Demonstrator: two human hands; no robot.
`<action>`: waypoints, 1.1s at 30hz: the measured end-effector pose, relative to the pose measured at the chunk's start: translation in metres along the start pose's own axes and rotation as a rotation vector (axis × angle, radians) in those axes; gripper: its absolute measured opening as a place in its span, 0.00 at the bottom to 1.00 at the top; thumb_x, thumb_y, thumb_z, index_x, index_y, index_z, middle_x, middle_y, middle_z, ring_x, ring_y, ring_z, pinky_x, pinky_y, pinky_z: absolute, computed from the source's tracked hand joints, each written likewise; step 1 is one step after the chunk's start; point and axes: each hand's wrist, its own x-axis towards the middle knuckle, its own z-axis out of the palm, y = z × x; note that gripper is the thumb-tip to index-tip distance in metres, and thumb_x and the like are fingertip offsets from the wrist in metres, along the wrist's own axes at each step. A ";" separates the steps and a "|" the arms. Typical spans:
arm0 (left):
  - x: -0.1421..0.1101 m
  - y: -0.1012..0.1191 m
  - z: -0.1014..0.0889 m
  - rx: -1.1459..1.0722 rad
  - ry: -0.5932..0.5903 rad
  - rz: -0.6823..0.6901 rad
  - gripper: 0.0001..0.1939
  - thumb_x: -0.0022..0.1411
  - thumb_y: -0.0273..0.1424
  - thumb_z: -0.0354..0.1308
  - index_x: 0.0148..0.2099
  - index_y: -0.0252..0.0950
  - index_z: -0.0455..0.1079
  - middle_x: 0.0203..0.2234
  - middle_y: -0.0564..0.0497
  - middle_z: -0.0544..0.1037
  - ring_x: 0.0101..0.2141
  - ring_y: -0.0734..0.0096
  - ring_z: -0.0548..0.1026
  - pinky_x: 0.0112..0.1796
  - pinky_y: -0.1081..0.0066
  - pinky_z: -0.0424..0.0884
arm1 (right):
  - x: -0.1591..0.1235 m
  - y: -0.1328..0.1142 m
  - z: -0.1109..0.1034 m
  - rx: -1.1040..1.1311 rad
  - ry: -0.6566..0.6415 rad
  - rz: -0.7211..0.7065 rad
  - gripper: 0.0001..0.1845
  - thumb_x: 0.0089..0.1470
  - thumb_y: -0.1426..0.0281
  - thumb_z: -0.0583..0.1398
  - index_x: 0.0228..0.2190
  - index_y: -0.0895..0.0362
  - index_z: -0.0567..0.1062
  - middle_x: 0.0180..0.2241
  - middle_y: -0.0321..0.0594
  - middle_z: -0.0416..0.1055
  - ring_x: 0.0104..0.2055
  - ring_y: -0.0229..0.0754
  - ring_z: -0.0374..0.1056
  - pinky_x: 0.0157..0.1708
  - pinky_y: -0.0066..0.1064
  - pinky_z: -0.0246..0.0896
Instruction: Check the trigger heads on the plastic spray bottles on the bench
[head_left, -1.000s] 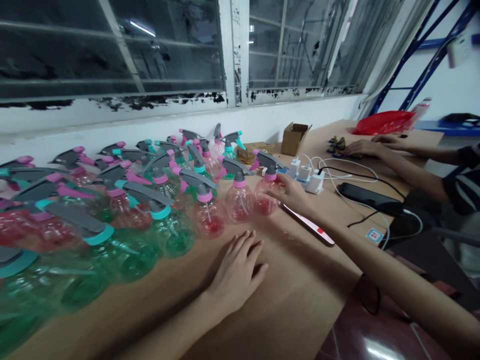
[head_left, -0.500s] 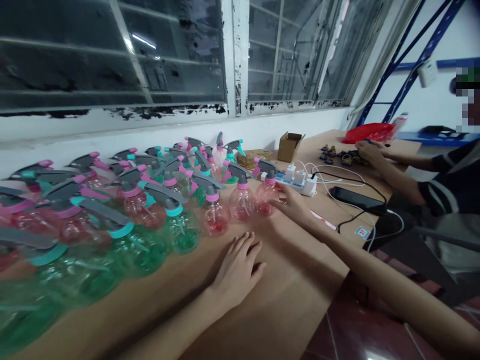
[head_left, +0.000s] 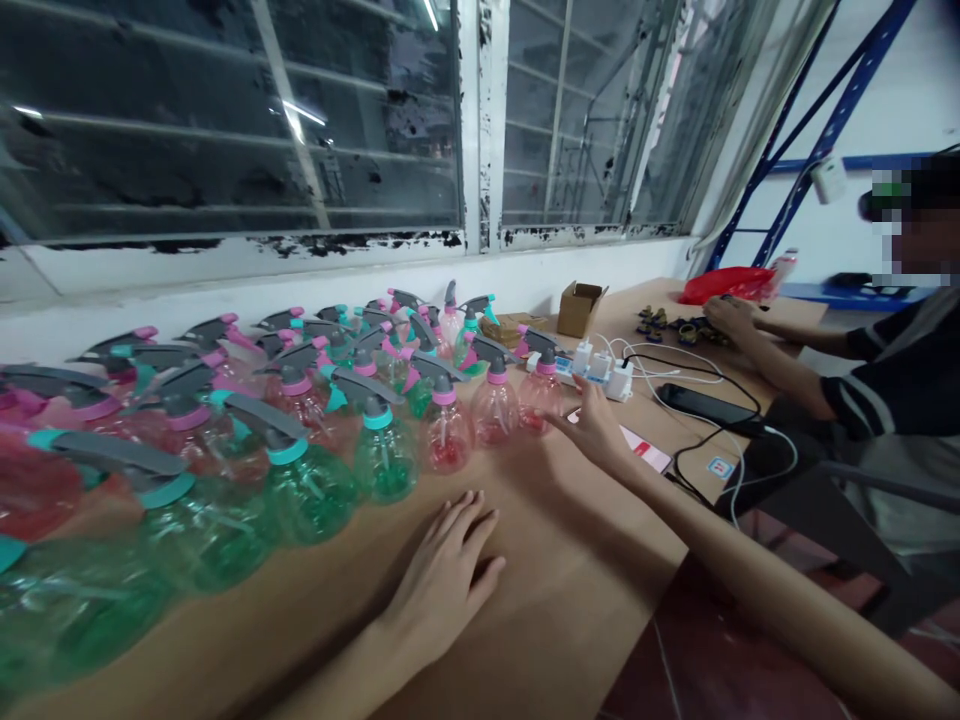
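My left hand [head_left: 446, 560] lies palm down on the brown tabletop [head_left: 547, 560], fingers stretched out, holding nothing. My right hand [head_left: 596, 425] is beside a clear pink spray bottle [head_left: 537, 400] at the right end of the front row, with thumb and fingers apart. Whether a fingertip still touches that bottle I cannot tell. Left of it stand another pink spray bottle [head_left: 495, 408] and a third pink spray bottle [head_left: 448, 435]. A green spray bottle [head_left: 385, 460] is nearest beyond my left hand. Several more pink and green ones, with grey trigger heads, fill the table's left side.
A phone [head_left: 643, 448] lies behind my right wrist. Beyond it are a power strip [head_left: 566, 368] with white chargers, cables and a black adapter [head_left: 701, 402]. A small open cardboard box [head_left: 579, 310] stands near the wall. At right, a co-worker's hands [head_left: 731, 318] are over small dark parts.
My right hand has drawn slightly away from the end pink spray bottle and its fingers have spread. More of the phone shows. The camera view has shifted; my left hand stays flat.
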 end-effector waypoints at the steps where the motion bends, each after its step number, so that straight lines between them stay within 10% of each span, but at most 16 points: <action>1: -0.004 -0.001 -0.001 0.004 0.000 0.003 0.20 0.63 0.31 0.53 0.57 0.30 0.65 0.57 0.38 0.66 0.57 0.52 0.63 0.54 0.51 0.62 | -0.009 -0.007 -0.003 0.001 0.007 -0.004 0.36 0.49 0.57 0.63 0.54 0.58 0.59 0.54 0.57 0.59 0.57 0.62 0.57 0.50 0.58 0.57; 15: -0.060 -0.016 -0.031 -0.097 0.087 -0.054 0.17 0.65 0.29 0.49 0.56 0.40 0.62 0.52 0.44 0.70 0.52 0.58 0.69 0.50 0.56 0.67 | -0.098 -0.139 0.024 0.302 -0.545 -0.315 0.08 0.56 0.69 0.59 0.39 0.53 0.72 0.39 0.39 0.74 0.42 0.41 0.72 0.42 0.35 0.68; 27: -0.240 -0.028 -0.153 -0.072 0.216 -0.690 0.14 0.67 0.38 0.48 0.53 0.46 0.64 0.48 0.53 0.72 0.45 0.62 0.74 0.45 0.63 0.70 | -0.145 -0.284 0.124 0.579 -0.861 -0.592 0.08 0.55 0.71 0.58 0.39 0.55 0.72 0.40 0.40 0.74 0.40 0.41 0.71 0.41 0.35 0.67; 33: -0.337 -0.043 -0.189 -0.035 0.678 -1.100 0.15 0.64 0.44 0.52 0.47 0.40 0.65 0.41 0.48 0.73 0.37 0.60 0.76 0.29 0.66 0.74 | -0.171 -0.356 0.160 0.679 -0.970 -0.656 0.08 0.54 0.71 0.59 0.38 0.54 0.72 0.39 0.39 0.74 0.40 0.41 0.70 0.42 0.36 0.67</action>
